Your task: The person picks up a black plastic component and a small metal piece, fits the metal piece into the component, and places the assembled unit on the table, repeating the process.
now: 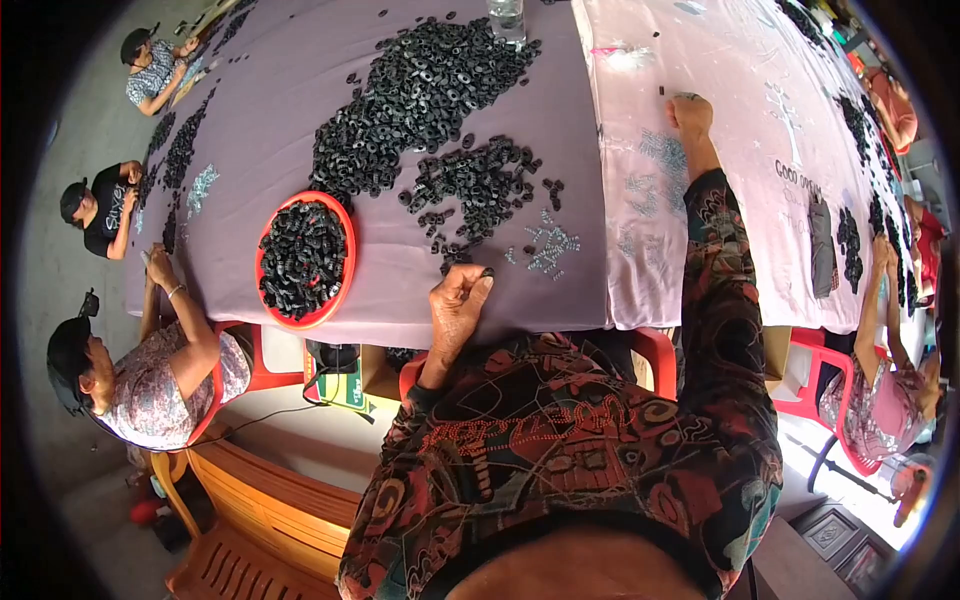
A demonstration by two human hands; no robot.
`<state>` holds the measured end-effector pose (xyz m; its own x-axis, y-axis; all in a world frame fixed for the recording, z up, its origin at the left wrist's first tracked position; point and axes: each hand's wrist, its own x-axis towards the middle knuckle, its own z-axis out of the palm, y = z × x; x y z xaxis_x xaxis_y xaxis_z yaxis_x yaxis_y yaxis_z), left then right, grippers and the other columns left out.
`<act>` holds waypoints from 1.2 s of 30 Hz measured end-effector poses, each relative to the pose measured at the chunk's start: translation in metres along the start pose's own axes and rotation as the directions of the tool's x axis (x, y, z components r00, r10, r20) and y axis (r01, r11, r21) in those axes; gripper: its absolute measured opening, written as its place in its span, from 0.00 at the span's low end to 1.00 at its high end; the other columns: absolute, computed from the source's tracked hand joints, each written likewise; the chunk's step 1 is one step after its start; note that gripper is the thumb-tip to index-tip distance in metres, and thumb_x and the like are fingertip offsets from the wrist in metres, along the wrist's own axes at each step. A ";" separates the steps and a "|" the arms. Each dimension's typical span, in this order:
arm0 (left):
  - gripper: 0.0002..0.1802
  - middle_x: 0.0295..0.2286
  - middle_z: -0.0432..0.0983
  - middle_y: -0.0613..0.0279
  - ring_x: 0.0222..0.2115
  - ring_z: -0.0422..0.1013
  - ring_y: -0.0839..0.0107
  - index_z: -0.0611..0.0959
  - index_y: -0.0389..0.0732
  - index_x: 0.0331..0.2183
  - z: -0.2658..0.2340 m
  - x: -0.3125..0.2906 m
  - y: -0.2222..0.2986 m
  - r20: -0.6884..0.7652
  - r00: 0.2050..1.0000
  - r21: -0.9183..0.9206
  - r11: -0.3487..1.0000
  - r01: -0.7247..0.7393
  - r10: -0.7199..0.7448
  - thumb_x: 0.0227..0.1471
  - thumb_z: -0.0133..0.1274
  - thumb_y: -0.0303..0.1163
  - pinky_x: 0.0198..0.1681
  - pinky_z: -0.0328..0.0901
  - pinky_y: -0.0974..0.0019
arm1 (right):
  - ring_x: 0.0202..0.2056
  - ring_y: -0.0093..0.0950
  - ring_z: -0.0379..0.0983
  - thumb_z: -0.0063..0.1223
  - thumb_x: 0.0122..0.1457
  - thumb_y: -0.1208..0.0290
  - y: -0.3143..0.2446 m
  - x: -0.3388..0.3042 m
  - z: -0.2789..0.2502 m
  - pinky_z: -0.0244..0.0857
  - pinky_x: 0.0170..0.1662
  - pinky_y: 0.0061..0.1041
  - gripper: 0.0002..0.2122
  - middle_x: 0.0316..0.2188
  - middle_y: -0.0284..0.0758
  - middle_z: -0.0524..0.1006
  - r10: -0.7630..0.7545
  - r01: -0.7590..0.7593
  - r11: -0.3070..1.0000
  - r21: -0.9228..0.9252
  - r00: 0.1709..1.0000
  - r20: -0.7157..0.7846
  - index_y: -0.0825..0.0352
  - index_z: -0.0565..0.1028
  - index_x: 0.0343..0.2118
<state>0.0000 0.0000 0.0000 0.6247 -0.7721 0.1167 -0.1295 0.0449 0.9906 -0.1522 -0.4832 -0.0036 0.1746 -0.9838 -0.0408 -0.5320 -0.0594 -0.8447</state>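
My left hand (458, 312) is closed at the near edge of the purple-covered table, its fingertips pinching a small black plastic part (488, 272). Just beyond it lies a smaller heap of black oval parts (475, 185), some with a hole. Scattered light blue-grey small pieces (548, 246) lie to its right. My right hand (690, 114) reaches far forward over the pink cloth, closed in a fist; whatever it may hold is hidden. Close by its knuckles is a tiny dark piece (661, 90). More blue-grey pieces (662, 150) are spread under and beside my right forearm.
A large heap of black parts (420, 95) covers the middle of the purple cloth. A red basin (350, 262) full of black parts stands at left, near the edge. A clear glass (507, 22) is at the far side. Other people sit along both sides.
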 end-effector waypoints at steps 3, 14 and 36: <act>0.05 0.20 0.70 0.71 0.22 0.64 0.86 0.76 0.37 0.30 -0.002 -0.002 0.000 0.000 1.000 0.035 0.999 0.025 -0.025 0.46 0.54 0.23 0.27 0.60 0.80 | 0.11 0.23 0.63 0.45 0.49 0.78 -0.008 -0.029 -0.002 0.57 0.14 0.19 0.04 0.14 0.35 0.72 0.038 0.033 0.914 0.404 0.985 -0.166 0.73 0.71 0.22; 0.06 0.20 0.71 0.67 0.19 0.64 0.82 0.77 0.38 0.29 0.001 0.004 0.007 0.001 1.000 0.216 0.976 0.023 -0.024 0.43 0.55 0.22 0.23 0.60 0.77 | 0.17 0.20 0.65 0.45 0.52 0.81 -0.091 -0.090 0.010 0.60 0.19 0.18 0.05 0.24 0.39 0.75 -0.177 0.160 0.614 0.773 0.982 -0.063 0.75 0.72 0.30; 0.04 0.21 0.70 0.70 0.21 0.63 0.85 0.76 0.34 0.30 -0.007 0.004 -0.011 0.030 1.000 -0.255 0.967 -0.001 0.009 0.47 0.52 0.21 0.25 0.60 0.80 | 0.29 0.40 0.69 0.51 0.47 0.76 -0.075 -0.279 0.088 0.64 0.32 0.33 0.04 0.28 0.41 0.70 -0.663 0.701 0.713 -0.028 0.687 0.298 0.69 0.70 0.26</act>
<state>0.0098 0.0007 -0.0096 0.6004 -0.7902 0.1231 0.0710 0.2059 0.9760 -0.0883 -0.1893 0.0245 0.7198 -0.5856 0.3728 -0.2801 -0.7364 -0.6159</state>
